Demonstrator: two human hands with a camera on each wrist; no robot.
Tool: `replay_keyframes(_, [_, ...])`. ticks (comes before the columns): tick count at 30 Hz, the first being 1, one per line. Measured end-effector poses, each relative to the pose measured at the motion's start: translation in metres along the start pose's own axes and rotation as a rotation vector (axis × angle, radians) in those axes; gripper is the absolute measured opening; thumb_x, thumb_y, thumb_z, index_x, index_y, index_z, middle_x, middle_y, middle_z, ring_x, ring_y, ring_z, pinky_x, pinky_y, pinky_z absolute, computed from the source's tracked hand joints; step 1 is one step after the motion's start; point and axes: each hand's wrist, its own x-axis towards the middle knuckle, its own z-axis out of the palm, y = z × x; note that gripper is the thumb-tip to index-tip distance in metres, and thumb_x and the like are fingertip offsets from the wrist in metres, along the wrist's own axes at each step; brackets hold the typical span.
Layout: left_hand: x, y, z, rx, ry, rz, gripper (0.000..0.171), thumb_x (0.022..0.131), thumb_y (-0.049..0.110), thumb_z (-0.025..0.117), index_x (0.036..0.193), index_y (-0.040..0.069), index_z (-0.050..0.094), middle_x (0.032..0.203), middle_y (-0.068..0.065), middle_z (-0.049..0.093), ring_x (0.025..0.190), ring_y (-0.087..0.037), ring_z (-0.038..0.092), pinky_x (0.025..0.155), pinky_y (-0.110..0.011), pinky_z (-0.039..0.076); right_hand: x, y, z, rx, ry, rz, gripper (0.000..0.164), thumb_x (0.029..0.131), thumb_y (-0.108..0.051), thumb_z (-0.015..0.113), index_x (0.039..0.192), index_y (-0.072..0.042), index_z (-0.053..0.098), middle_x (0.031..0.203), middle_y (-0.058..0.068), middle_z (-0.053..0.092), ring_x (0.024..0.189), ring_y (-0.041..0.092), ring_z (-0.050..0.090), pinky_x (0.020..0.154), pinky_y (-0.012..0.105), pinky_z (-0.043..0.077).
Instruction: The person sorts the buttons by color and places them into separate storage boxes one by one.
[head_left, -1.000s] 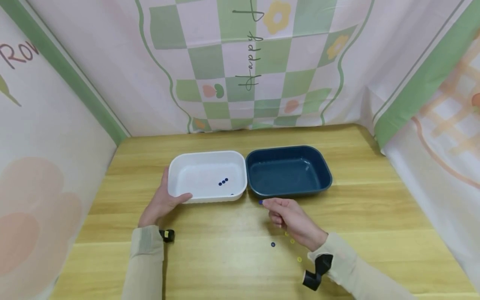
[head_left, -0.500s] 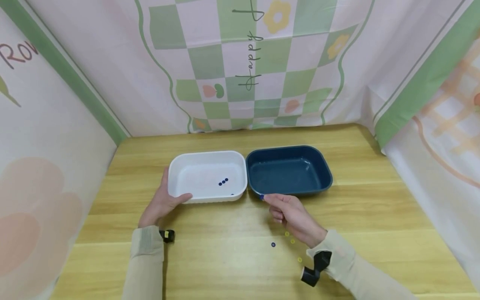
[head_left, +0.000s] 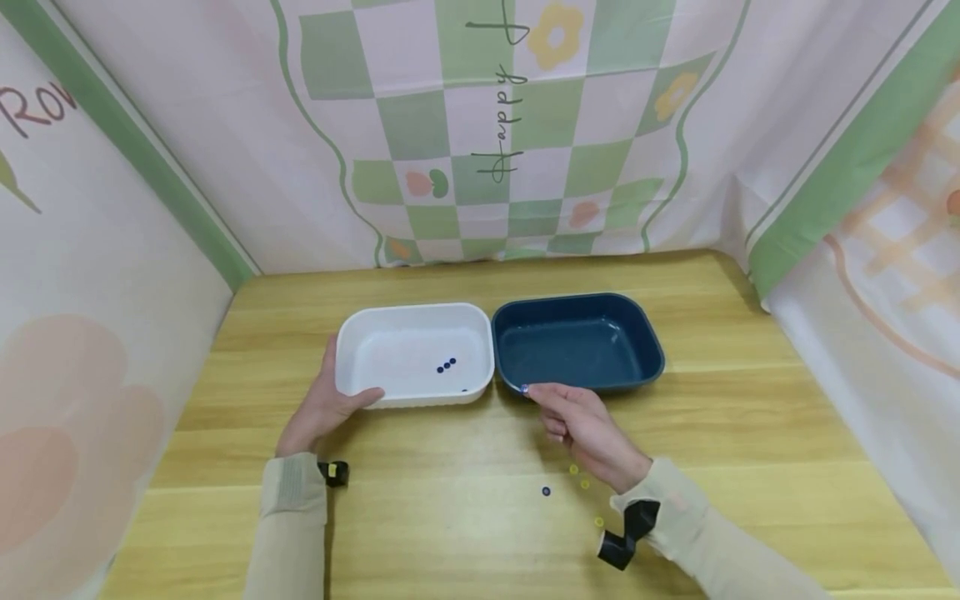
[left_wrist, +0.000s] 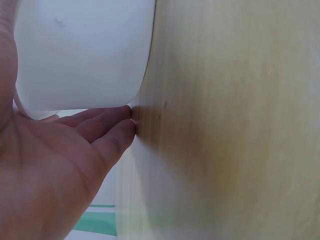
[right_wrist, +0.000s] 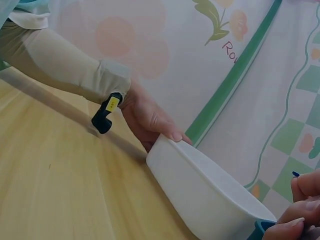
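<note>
Fingers [head_left: 552,397] (right hand [head_left: 590,431]) pinch blue piece [head_left: 524,389]; left hand [head_left: 326,408] grips white tray [head_left: 393,365].

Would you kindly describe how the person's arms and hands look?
The left sleeve and right sleeve are beige. The left hand and right hand wear no gloves. There is also a black left-wrist device with a yellow label and a black right-wrist device.
</note>
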Motion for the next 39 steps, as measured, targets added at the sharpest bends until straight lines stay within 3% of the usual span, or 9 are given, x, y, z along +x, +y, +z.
replay_keyframes(7, [0.0, -0.002, 0.0, 0.006, -0.007, -0.018, 0.123, 0.079, 0.032, 0.081, 0.154, 0.027, -0.015, 0.16, -0.019, 0.011, 0.138, -0.039, 0.026, 0.112, -0.057, 0.02, 0.01, -0.006, 0.007, -0.059, -0.001, -0.035, 0.037, 0.097, -0.036, 0.059, 0.106, -0.001, 0.061, 0.061, 0.001, 0.034, 0.056, 0.016, 0.035, 0.057, 0.025, 0.031])
replay_keyframes(17, [0.001, -0.004, -0.001, 0.026, 0.001, 0.003, 0.122, 0.079, 0.033, 0.081, 0.155, 0.025, -0.014, 0.159, -0.021, 0.013, 0.138, -0.041, 0.026, 0.112, -0.058, 0.02, 0.04, -0.012, 0.033, 0.013, 0.041, -0.013, 0.035, 0.1, -0.028, 0.056, 0.118, 0.002, 0.059, 0.065, -0.001, 0.037, 0.05, 0.009, 0.032, 0.045, 0.019, 0.027])
replay_keyframes(26, [-0.002, -0.003, -0.001, 0.064, -0.014, -0.023, 0.125, 0.08, 0.039, 0.08, 0.153, 0.022, -0.02, 0.161, -0.02, 0.0, 0.142, -0.042, 0.016, 0.113, -0.058, 0.017, 0.063, -0.02, 0.051, 0.044, 0.116, -0.004, 0.026, 0.097, -0.026, 0.06, 0.107, -0.001, 0.062, 0.062, 0.0, 0.035, 0.051, 0.011, 0.032, 0.045, 0.02, 0.024])
replay_keyframes(34, [-0.001, -0.005, 0.001, 0.039, -0.006, -0.006, 0.123, 0.08, 0.036, 0.08, 0.154, 0.027, -0.017, 0.16, -0.021, 0.008, 0.14, -0.042, 0.022, 0.111, -0.059, 0.02, 0.071, -0.02, 0.055, 0.058, 0.162, 0.041, 0.028, 0.097, -0.026, 0.061, 0.109, -0.001, 0.062, 0.063, -0.001, 0.037, 0.052, 0.011, 0.034, 0.045, 0.02, 0.025])
replay_keyframes(39, [0.0, -0.005, 0.001, 0.013, 0.002, 0.007, 0.122, 0.079, 0.033, 0.081, 0.155, 0.028, -0.014, 0.158, -0.022, 0.014, 0.136, -0.041, 0.028, 0.111, -0.059, 0.021, 0.072, -0.019, 0.057, 0.049, 0.157, 0.046, 0.038, 0.097, -0.026, 0.061, 0.12, 0.004, 0.059, 0.063, -0.001, 0.037, 0.052, 0.011, 0.034, 0.045, 0.02, 0.025])
